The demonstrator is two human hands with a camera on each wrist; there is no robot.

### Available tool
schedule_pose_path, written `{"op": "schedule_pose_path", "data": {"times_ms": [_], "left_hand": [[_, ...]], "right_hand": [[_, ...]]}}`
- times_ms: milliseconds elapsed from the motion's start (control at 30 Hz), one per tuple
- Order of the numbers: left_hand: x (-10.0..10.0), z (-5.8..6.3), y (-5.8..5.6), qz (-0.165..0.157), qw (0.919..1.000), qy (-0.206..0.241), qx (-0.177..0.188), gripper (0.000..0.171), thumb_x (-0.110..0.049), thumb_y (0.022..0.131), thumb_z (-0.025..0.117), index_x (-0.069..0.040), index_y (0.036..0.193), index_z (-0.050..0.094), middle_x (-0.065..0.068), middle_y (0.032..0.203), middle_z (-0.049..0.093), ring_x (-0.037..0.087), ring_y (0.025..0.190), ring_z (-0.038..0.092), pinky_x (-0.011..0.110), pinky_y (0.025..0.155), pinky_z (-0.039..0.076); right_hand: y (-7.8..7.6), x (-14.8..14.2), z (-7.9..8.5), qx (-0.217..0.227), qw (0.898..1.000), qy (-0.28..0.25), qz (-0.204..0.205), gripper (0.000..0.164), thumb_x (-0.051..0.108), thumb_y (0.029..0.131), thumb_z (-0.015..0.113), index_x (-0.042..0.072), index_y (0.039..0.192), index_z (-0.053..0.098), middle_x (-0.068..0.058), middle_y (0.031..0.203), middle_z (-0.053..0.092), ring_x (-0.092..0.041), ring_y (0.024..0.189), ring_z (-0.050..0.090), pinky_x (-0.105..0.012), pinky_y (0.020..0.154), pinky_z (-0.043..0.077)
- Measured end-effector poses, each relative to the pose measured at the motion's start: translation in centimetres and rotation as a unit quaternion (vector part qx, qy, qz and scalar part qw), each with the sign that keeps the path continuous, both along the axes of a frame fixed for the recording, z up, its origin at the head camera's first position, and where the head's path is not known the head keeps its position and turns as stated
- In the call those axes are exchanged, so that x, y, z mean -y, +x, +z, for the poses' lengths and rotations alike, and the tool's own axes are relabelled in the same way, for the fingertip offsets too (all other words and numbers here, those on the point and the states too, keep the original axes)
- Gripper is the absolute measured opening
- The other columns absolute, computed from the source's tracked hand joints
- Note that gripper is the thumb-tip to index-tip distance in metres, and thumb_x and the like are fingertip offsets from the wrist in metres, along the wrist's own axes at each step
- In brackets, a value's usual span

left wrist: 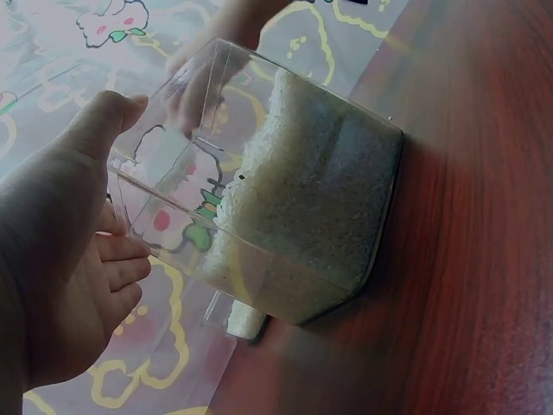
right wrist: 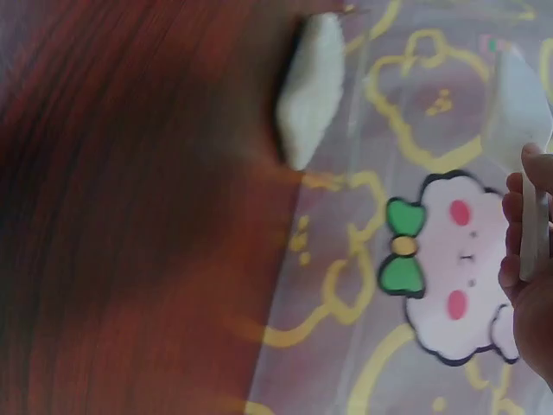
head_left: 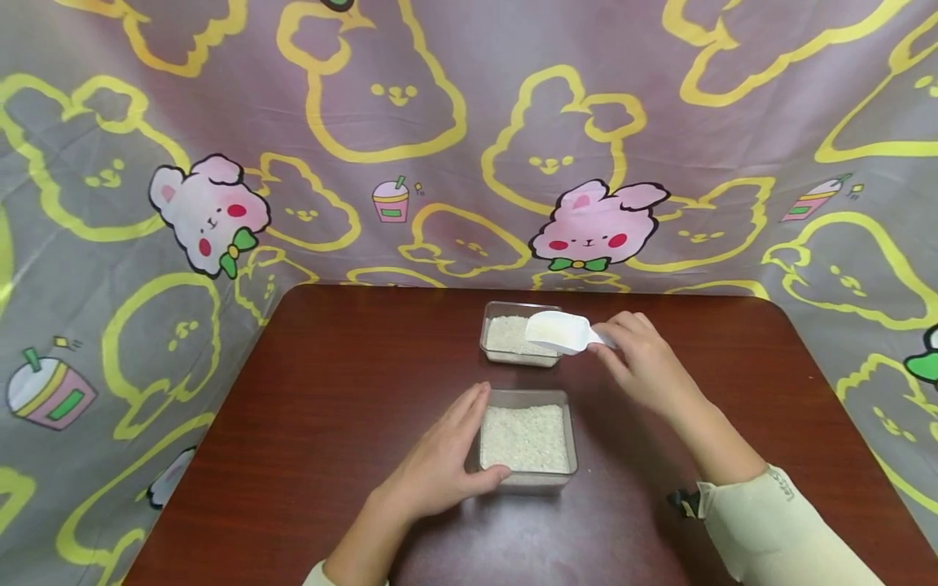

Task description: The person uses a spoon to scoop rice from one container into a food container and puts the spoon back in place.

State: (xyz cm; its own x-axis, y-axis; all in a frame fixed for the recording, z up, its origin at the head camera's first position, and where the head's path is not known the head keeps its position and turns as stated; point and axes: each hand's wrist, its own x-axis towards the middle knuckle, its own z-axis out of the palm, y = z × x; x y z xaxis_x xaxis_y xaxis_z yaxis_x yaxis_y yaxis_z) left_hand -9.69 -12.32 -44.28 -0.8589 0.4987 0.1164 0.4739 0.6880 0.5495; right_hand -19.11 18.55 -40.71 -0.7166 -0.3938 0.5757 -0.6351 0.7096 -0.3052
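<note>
White scoop (head_left: 557, 332) pinched in right hand (head_left: 650, 364) hovers near far rice box (head_left: 513, 358) while left hand (head_left: 449, 462), thumb splayed, apparently steadies near rice box (head_left: 541, 480).

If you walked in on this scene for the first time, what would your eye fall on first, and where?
Probably the cartoon-print cloth behind the table, with its pink rabbit faces. Next, the white scoop, held up by the right hand near the far clear box. Closer in, the left hand rests against the near clear box, which holds pale grains.
</note>
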Motion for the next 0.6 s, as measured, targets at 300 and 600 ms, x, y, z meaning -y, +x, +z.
{"op": "schedule_pose_path", "data": {"times_ms": [300,600], "left_hand": [[0.0,-0.3,0.0,-0.002,1.0000,0.002,-0.004,0.102,-0.057,0.085,0.065,-0.013,0.159,0.010,-0.001,0.166,0.012,0.015,0.151,0.015,0.041,0.122,0.022],[0.0,-0.3,-0.1,-0.002,1.0000,0.003,-0.006,0.103,-0.056,0.084,0.066,-0.012,0.159,0.011,0.000,0.166,0.012,0.015,0.151,0.016,0.041,0.122,0.022]], "right_hand": [[-3.5,1.2,-2.4,-0.022,0.998,0.056,-0.013,0.017,0.005,0.083,0.074,-0.004,0.097,0.070,-0.011,0.087,0.057,-0.029,0.086,0.048,-0.039,0.073,0.044],[-4.2,3.6,-2.9,-0.087,0.988,0.126,-0.020,0.021,0.004,0.080,0.075,-0.007,0.098,0.070,-0.014,0.085,0.056,-0.032,0.080,0.048,-0.040,0.068,0.045]]}}
